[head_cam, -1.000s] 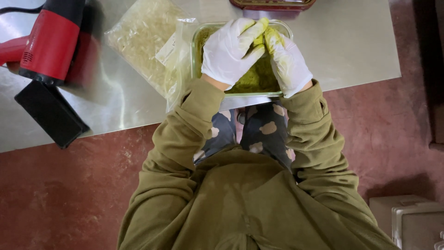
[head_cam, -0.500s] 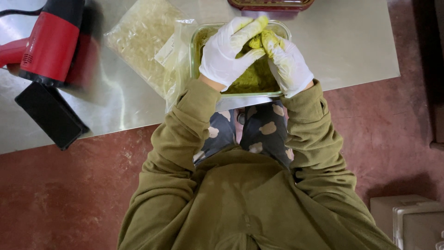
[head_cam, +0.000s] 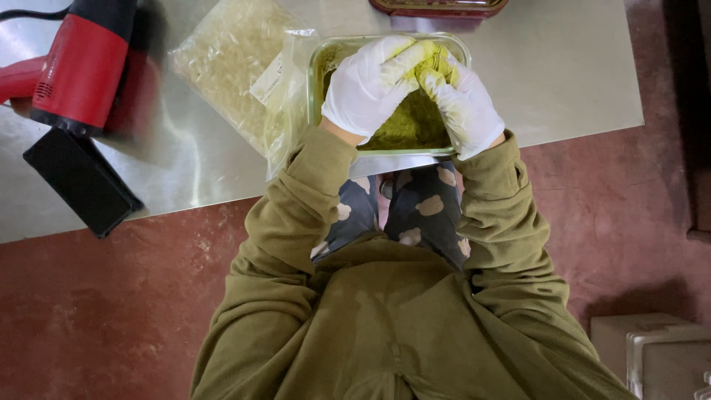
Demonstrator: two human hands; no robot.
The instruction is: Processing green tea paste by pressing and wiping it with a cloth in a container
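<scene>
— What do we see at the hands first?

— Both are in white gloves smeared yellow-green. Our left hand (head_cam: 366, 85) and right hand (head_cam: 463, 104) meet over the glass dish (head_cam: 317, 81), fingers curled toward each other and pinched together on a small clump of the green mash (head_cam: 428, 63). We cannot tell where one hand's grip ends and the other's begins, as the fingertips overlap there.

— And the dish itself?

— It is rectangular, clear-walled, filled with more of the same green mash, and it sits at the near edge of the desk (head_cam: 578, 67), right in front of our body. The wrists come up from olive-green sleeves, forearms angled inward so the hands form a peak above the dish.

— Packages?

— Just to the left of the dish, touching its wall, lies a clear plastic bag (head_cam: 229, 63) of pale yellowish shreds — flat, roughly rectangular, tilted on the desk. A small white label (head_cam: 268, 78) sits on its right side, near the dish; its print is too small to make out.

— Farther out?

— At the far edge, beyond the dish, a dark red container (head_cam: 437, 7) is cut off by the frame. Well to the left there is a red and black heat gun (head_cam: 81, 63), and near it a flat black rectangular object (head_cam: 81, 181) lies at the desk's near edge. Below the desk we see reddish floor, and a grey box (head_cam: 652, 352) at lower right.
</scene>
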